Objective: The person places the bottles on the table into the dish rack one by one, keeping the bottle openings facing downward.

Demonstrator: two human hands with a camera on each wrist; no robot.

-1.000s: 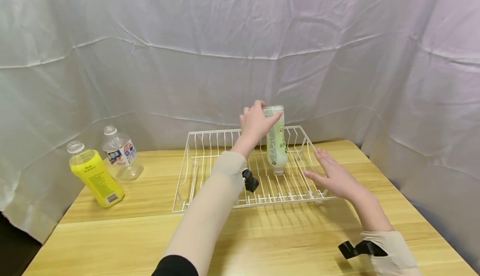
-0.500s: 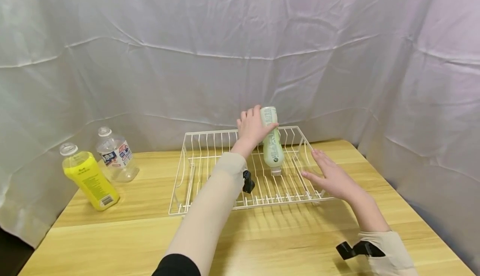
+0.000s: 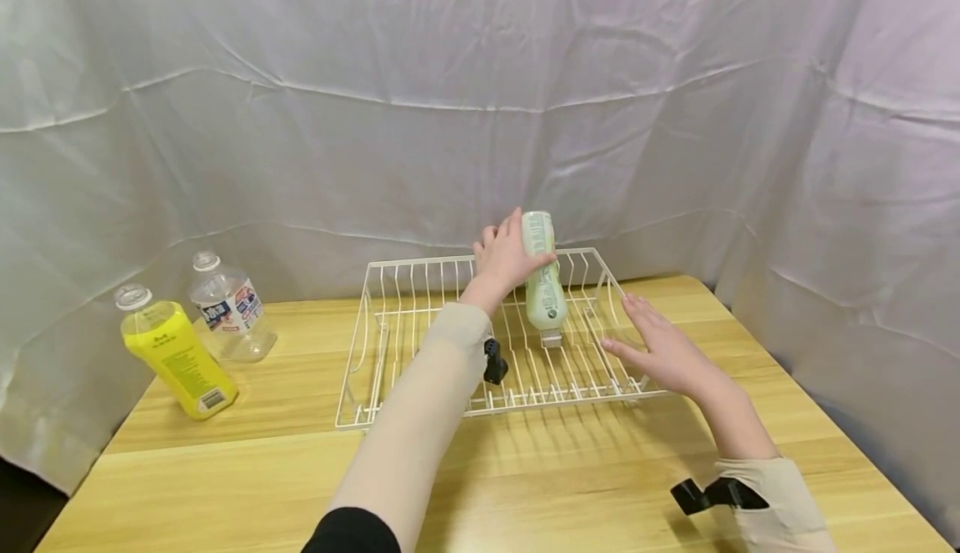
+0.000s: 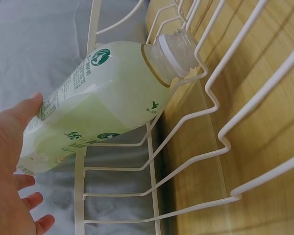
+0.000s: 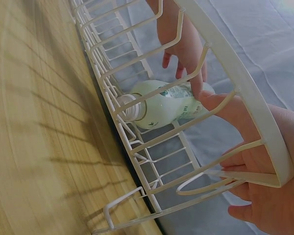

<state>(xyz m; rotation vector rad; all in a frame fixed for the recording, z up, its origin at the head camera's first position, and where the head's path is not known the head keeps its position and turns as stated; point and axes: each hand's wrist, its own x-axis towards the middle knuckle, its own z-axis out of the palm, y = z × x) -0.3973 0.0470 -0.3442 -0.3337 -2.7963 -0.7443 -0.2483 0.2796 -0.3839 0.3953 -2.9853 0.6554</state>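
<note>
A pale green plastic bottle [image 3: 543,286] stands neck-down in the white wire dish rack [image 3: 431,261], leaning a little. Its uncapped threaded neck [image 4: 179,54] sits among the rack's wires in the left wrist view. My left hand [image 3: 502,261] holds the bottle near its upturned base, thumb on one side and fingers on the other. At the rack's right end, my right hand [image 3: 663,349] lies with straight fingers along the side; I cannot tell how firmly it touches. From the right wrist view, that hand [image 5: 257,161] appears behind the rack's rim.
Left of the rack, a yellow-labelled bottle [image 3: 180,361] and a clear bottle [image 3: 236,307] with a blue-and-red label stand uncapped on the wooden table [image 3: 262,486]. A grey curtain [image 3: 412,161] hangs behind and beside the table.
The green bottle has turned in my left hand and tilted slightly, its neck staying in the rack. My left thumb has slid lower along it. The right hand is practically unmoved.
</note>
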